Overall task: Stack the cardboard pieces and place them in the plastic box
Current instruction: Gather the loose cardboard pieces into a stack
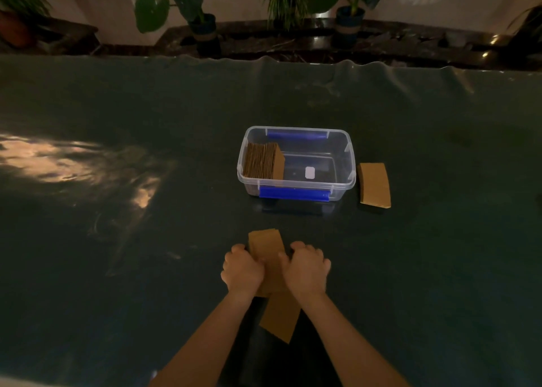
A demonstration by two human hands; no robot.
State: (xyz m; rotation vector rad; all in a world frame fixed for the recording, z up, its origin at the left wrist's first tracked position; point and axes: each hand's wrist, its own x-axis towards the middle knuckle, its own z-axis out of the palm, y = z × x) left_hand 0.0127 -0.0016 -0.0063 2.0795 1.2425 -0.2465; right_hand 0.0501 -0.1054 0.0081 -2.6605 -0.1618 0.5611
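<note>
A small stack of brown cardboard pieces (266,244) lies on the dark table in front of me. My left hand (241,269) grips its left side and my right hand (308,268) grips its right side, fingers curled over the edges. Another cardboard piece (280,317) lies skewed under the stack, between my forearms. Farther away stands a clear plastic box (340,149) with blue clips. A row of cardboard pieces (264,161) stands on edge at its left end. A single cardboard piece (375,185) lies flat just right of the box.
The dark green table cover (117,240) reaches to a wavy far edge. Potted plants (202,20) stand on a dark ledge behind it. A patch of reflected light (73,166) sits on the left of the table.
</note>
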